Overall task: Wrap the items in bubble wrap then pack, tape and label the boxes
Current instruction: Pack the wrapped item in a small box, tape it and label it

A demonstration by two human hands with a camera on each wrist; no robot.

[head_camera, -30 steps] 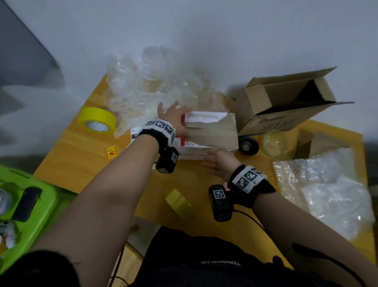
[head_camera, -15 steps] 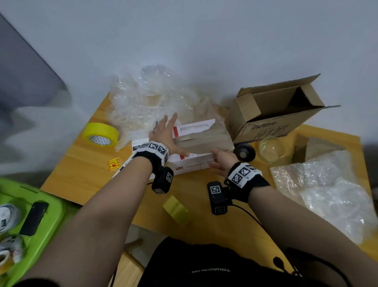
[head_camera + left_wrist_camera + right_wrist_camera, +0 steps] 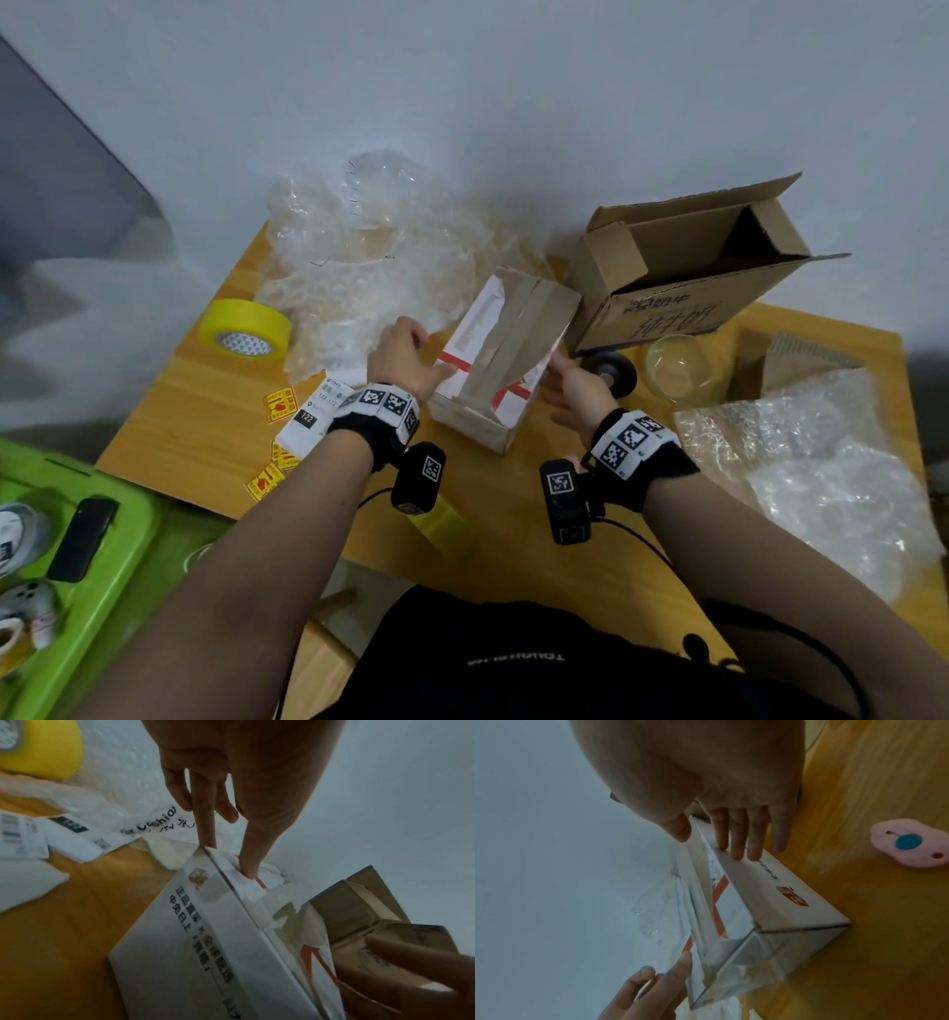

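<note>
A white box [image 3: 500,360] with red stripes and brown tape along its top stands on the wooden table [image 3: 215,437], its long side pointing away to the right. My left hand [image 3: 408,354] is on the box's left side; the left wrist view shows the thumb pressing on the top edge and a straight finger touching the far corner of the box [image 3: 205,953]. My right hand [image 3: 567,383] lies on the right side, with straight fingers [image 3: 739,841] flat on the side wall and the thumb over the top edge. An open brown carton [image 3: 688,267] lies on its side just behind.
Bubble wrap is piled at the back left [image 3: 369,257] and at the right [image 3: 821,473]. Also here are a yellow tape roll [image 3: 246,329], a shipping label [image 3: 318,416], yellow stickers [image 3: 280,406], a glass bowl [image 3: 678,370], a black round object [image 3: 611,370] and a green tray [image 3: 102,555] at the left.
The white box has been turned from lying crosswise to pointing away to the right. Both hands have shifted onto its two long sides.
</note>
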